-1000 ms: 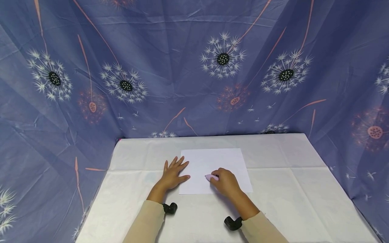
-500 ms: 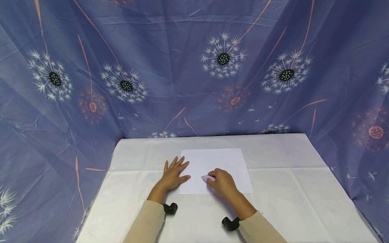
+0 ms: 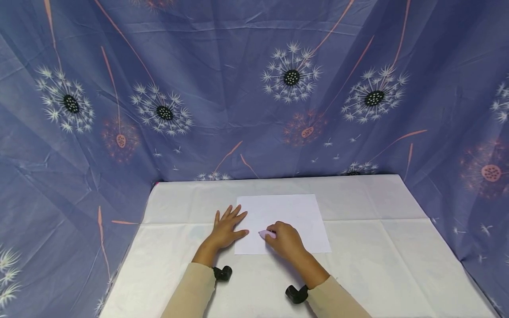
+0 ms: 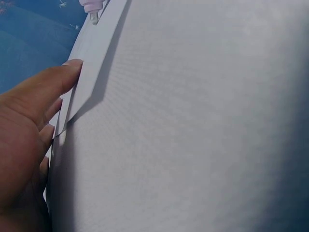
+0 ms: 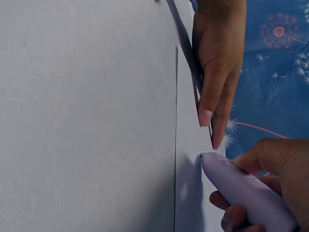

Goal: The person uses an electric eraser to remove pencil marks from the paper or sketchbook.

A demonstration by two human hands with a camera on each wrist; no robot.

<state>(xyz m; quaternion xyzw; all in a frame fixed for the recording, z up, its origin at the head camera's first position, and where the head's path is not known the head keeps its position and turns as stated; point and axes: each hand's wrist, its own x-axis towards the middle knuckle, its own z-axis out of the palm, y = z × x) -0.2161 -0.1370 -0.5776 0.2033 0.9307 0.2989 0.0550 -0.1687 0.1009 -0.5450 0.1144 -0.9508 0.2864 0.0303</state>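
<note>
A white sheet of paper (image 3: 292,210) lies on the white-covered table. My left hand (image 3: 223,230) rests across its left edge, fingers spread and thumb on the sheet. My right hand (image 3: 288,240) grips a thick lilac pen-shaped tool (image 3: 267,234), its tip pointing left toward the left thumb. The right wrist view shows the tool's smooth, rounded body (image 5: 246,193) between thumb and curled fingers, tip at the paper. In the left wrist view only its lilac collar and small silvery tip (image 4: 94,18) appear, above the left thumb (image 4: 58,82). I see no clear mark on the paper.
The white tablecloth (image 3: 377,256) has fold creases and extends around the paper. Behind and beside the table hangs a blue curtain (image 3: 222,88) with dandelion prints. Black wrist cameras, one (image 3: 222,273) on the left and one (image 3: 296,294) on the right, sit near the sleeves.
My right hand has slid steadily left across the paper with the lilac tool, closer to the left thumb. The left hand and the sheet have stayed put.
</note>
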